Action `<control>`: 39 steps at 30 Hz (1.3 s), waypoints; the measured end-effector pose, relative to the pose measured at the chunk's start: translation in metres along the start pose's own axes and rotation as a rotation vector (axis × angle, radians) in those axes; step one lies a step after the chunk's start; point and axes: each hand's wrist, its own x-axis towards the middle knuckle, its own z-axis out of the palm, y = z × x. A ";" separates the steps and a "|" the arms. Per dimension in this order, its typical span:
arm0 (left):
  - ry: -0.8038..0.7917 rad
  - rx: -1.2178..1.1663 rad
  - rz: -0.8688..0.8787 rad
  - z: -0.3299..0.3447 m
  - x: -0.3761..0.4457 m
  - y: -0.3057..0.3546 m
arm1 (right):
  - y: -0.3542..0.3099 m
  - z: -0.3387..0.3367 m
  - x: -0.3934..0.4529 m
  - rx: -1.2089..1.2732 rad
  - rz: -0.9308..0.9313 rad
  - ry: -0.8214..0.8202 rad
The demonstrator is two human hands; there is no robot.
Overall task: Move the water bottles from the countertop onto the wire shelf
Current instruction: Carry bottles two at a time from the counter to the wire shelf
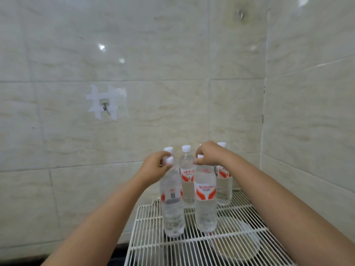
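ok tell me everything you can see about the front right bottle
The front right bottle is clear plastic, upright, seemingly full of water, with a white label bearing red wing shapes and red lettering. It stands on the white wire shelf, close beside the front left bottle. The right hand pinches its white cap.

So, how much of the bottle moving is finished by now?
Several bottles already stand on the wire shelf, including a rear middle bottle and a rear right one. The left hand and right hand each grip the cap of a front bottle. The countertop is out of view, so what remains is unknown.
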 end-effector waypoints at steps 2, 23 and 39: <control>0.059 0.008 -0.073 0.002 0.001 0.000 | 0.006 -0.004 -0.005 0.088 -0.070 -0.053; 0.012 0.061 -0.027 0.006 0.002 -0.003 | -0.002 -0.002 -0.011 0.121 0.009 -0.096; 0.011 0.128 -0.081 0.000 0.012 0.008 | -0.016 -0.001 -0.005 0.218 0.035 0.029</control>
